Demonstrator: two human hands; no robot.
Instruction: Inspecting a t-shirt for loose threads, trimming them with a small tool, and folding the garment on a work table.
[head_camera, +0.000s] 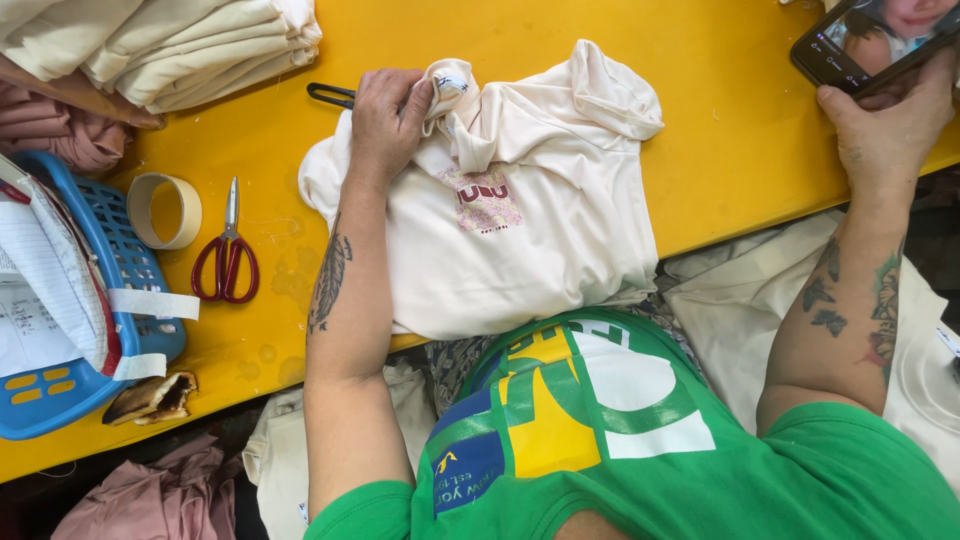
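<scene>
A cream hooded sweatshirt (530, 215) with a small pink print lies crumpled on the yellow table (740, 130). My left hand (388, 115) rests on its upper left part, fingers pinching the fabric near the neck label. My right hand (890, 120) is raised at the far right and holds a dark smartphone (865, 40) whose screen is lit. A black handle-like object (330, 95) pokes out from under the sweatshirt beside my left hand.
Red-handled scissors (228, 255) and a roll of masking tape (165, 210) lie left of the sweatshirt. A blue plastic basket (130, 270) with papers sits at the left edge. Folded cream garments (170, 45) are stacked at top left. More cloth lies below the table edge.
</scene>
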